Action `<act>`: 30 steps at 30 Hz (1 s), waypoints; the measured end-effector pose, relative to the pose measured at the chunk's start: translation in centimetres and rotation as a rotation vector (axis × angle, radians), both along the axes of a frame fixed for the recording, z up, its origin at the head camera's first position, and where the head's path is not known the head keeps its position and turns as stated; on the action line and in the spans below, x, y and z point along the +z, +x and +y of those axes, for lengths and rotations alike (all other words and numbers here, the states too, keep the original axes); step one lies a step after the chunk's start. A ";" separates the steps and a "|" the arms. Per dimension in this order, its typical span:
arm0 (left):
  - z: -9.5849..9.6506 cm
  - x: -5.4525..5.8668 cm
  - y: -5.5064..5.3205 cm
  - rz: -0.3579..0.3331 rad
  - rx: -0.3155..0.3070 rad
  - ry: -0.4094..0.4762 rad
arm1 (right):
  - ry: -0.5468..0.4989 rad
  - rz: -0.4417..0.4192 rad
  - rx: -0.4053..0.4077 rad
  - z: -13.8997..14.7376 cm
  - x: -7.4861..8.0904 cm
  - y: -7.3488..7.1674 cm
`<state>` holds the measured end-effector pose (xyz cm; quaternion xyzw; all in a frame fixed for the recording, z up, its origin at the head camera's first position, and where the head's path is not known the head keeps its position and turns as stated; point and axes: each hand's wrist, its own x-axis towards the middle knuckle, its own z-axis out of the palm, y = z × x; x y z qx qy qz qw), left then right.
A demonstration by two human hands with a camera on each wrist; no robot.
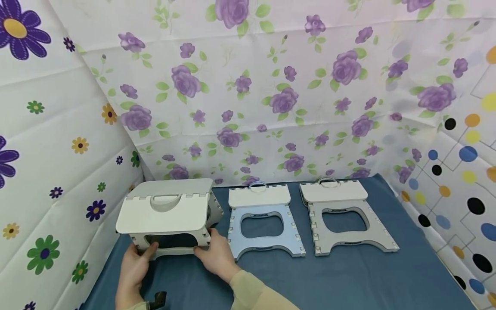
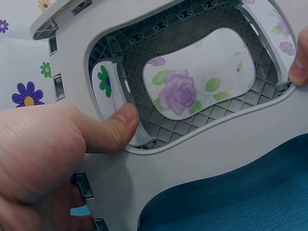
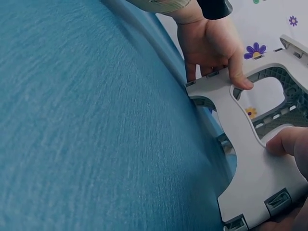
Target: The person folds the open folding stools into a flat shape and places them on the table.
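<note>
A folding step stool (image 1: 166, 219) in off-white stands unfolded at the left of the table, its carry handle cutout in the middle of the top. My left hand (image 1: 133, 269) grips the left side of its front leg panel; in the left wrist view the thumb (image 2: 124, 120) presses at the rim of the panel's opening, with fingers behind the outer edge. The right hand (image 1: 218, 254) holds the panel's right side, and its thumb (image 3: 284, 140) lies on the opening's rim in the right wrist view. Latticed plastic shows through the opening (image 2: 137, 53).
Beside it lie two folded stools: a light blue one (image 1: 237, 241) with a white top in the middle and a grey one (image 1: 345, 237) on the right, each with a loop handle at the back. Blue cloth (image 1: 310, 280) covers the table. Flowered sheets (image 1: 248, 107) hang behind.
</note>
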<state>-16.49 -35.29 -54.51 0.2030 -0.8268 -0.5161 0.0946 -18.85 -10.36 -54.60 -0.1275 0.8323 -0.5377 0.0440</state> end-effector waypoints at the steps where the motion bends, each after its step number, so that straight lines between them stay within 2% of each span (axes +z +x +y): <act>1: 0.0 0.0 0.0 -0.003 0.000 -0.003 | 0.007 0.003 0.001 0.0 0.0 0.0; 7: 0.0 0.1 0.0 -0.009 -0.003 -0.014 | 0.033 0.015 0.002 0.0 -0.1 -0.2; 30: 0.0 0.0 0.0 -0.002 0.000 -0.015 | 0.017 0.074 0.026 0.0 -0.1 0.0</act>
